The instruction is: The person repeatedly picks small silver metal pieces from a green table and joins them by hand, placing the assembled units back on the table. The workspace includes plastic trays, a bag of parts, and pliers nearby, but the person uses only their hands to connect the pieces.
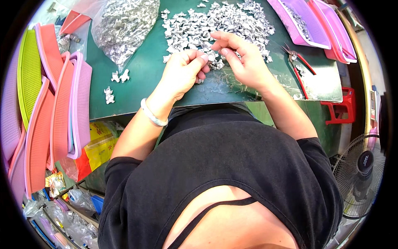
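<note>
lying just beyond left grip (184,71) (sitting curled, can't tell if holding) and right grip (246,62) (standing parted): silvery pieces (232,20).

The green bench (134,89) carries loose silvery pieces (219,20), a clear bag (124,29) of more, red-handled pliers (292,53) and a purple basket (317,42).

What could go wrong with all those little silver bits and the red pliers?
The pliers lie open, with a red handle close to the edge of the table, so a bump might knock them off.

The silver bits are spread loose right by the left hand and right hand, so a quick sweep could scatter some.

The baskets crowd together on the left, so they might slide if nudged.
</note>
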The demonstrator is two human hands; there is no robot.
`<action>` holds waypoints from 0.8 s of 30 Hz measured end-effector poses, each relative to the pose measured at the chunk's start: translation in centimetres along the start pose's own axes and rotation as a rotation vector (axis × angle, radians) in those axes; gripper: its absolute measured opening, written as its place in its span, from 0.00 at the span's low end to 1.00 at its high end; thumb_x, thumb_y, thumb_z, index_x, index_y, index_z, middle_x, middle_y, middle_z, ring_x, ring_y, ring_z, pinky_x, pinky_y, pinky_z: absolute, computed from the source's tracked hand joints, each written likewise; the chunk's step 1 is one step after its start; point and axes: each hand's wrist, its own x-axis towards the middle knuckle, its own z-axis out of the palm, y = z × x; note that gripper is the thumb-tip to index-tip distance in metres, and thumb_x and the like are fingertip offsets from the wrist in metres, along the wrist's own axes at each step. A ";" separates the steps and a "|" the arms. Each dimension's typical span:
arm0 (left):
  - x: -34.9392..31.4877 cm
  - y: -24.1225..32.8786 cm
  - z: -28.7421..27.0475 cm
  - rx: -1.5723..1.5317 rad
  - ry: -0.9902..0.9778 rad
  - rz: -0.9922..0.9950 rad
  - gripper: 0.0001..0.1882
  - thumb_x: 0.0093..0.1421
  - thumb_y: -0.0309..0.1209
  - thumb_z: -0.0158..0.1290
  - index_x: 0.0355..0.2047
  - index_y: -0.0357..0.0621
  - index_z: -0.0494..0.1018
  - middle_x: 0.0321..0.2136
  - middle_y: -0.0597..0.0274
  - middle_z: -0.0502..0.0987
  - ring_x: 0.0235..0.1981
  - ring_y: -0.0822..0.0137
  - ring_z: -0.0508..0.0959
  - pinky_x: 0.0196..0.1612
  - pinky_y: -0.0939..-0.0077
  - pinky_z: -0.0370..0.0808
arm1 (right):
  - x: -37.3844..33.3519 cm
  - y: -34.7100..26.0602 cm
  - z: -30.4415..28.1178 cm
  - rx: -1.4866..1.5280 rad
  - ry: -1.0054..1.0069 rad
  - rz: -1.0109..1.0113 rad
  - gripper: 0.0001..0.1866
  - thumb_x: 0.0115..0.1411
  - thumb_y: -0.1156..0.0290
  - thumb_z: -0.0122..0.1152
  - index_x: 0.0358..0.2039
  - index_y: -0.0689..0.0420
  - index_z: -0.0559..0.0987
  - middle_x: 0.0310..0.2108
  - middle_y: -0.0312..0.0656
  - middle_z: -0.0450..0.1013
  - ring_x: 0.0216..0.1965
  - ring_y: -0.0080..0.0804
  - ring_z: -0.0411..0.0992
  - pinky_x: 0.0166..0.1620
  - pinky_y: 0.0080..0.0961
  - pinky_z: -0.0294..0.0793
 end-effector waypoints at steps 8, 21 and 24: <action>-0.3 -0.2 0.2 0.040 0.019 0.116 0.07 0.59 0.31 0.47 0.30 0.41 0.72 0.20 0.70 0.73 0.18 0.82 0.68 0.22 0.89 0.65 | -0.8 0.1 -0.1 0.086 -0.026 0.048 0.20 0.52 0.80 0.51 0.47 0.54 0.69 0.32 0.42 0.74 0.34 0.29 0.73 0.39 0.22 0.70; -1.1 -0.5 0.4 0.331 0.095 0.369 0.07 0.59 0.27 0.47 0.32 0.36 0.72 0.22 0.69 0.72 0.21 0.81 0.68 0.24 0.88 0.67 | -1.2 0.0 0.0 0.159 0.005 0.051 0.19 0.52 0.80 0.53 0.47 0.58 0.70 0.31 0.40 0.74 0.34 0.24 0.72 0.38 0.19 0.70; -1.2 -0.5 0.5 0.313 0.087 0.366 0.07 0.59 0.27 0.47 0.31 0.36 0.72 0.21 0.69 0.72 0.21 0.81 0.69 0.25 0.88 0.67 | -1.3 -0.2 -0.1 0.170 0.010 0.066 0.19 0.52 0.80 0.53 0.47 0.58 0.70 0.31 0.40 0.74 0.34 0.24 0.72 0.38 0.19 0.70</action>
